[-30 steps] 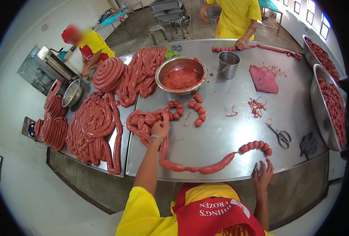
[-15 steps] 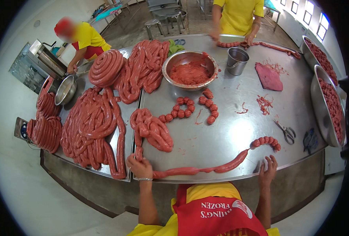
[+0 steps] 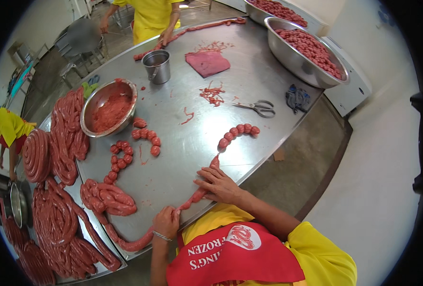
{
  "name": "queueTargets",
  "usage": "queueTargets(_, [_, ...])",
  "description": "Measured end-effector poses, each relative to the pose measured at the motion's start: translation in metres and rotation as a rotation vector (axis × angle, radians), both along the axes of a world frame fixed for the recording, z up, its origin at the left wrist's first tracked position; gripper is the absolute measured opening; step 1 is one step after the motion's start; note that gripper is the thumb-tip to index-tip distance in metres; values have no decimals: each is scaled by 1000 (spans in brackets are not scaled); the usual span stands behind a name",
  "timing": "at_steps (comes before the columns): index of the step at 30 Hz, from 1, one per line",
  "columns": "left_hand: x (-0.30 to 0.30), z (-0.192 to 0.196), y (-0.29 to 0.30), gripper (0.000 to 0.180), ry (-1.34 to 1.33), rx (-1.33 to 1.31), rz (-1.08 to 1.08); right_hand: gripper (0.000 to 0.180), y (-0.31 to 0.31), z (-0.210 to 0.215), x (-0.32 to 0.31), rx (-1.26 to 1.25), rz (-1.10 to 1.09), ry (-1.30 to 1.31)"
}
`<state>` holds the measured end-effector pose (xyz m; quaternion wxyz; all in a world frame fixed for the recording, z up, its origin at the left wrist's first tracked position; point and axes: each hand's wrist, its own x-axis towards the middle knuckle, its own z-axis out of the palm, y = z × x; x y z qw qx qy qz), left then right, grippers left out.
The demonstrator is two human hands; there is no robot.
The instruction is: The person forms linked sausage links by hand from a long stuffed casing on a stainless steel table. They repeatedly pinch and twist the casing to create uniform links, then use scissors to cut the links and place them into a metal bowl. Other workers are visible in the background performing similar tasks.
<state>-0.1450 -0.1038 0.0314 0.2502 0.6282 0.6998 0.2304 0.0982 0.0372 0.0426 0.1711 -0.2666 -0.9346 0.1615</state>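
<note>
A long raw sausage (image 3: 135, 245) runs along the near edge of the metal table. My left hand (image 3: 166, 224) is closed round it in a pinch. My right hand (image 3: 221, 186) lies across the same sausage farther along, fingers stretched out over it. Between the hands the casing looks narrowed and twisted beside my left fingers. Past my right hand the sausage thins and ends in a curved row of small round links (image 3: 237, 132). On the other side it leads back to a loose heap of sausage (image 3: 107, 198).
Scissors (image 3: 261, 108) and a dark crumpled bundle (image 3: 297, 98) lie at the right. Beyond are a metal cup (image 3: 157, 66), a bowl of minced meat (image 3: 111, 109) and large bowls of links (image 3: 311, 52). A co-worker (image 3: 156, 19) handles sausage across the table.
The view has swung to the right. My right hand has come down from beside the round links onto the sausage, nearer my left hand. The left hand still grips the sausage.
</note>
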Motion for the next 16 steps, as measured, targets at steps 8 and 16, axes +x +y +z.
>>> queueTargets(8, [8,29,-7,57,118,-174,-201,52,1,-8,95,67,-605,36])
queueTargets(16, [14,-11,-11,50,249,-72,-86,37,25,-34,92,-124,-532,-33])
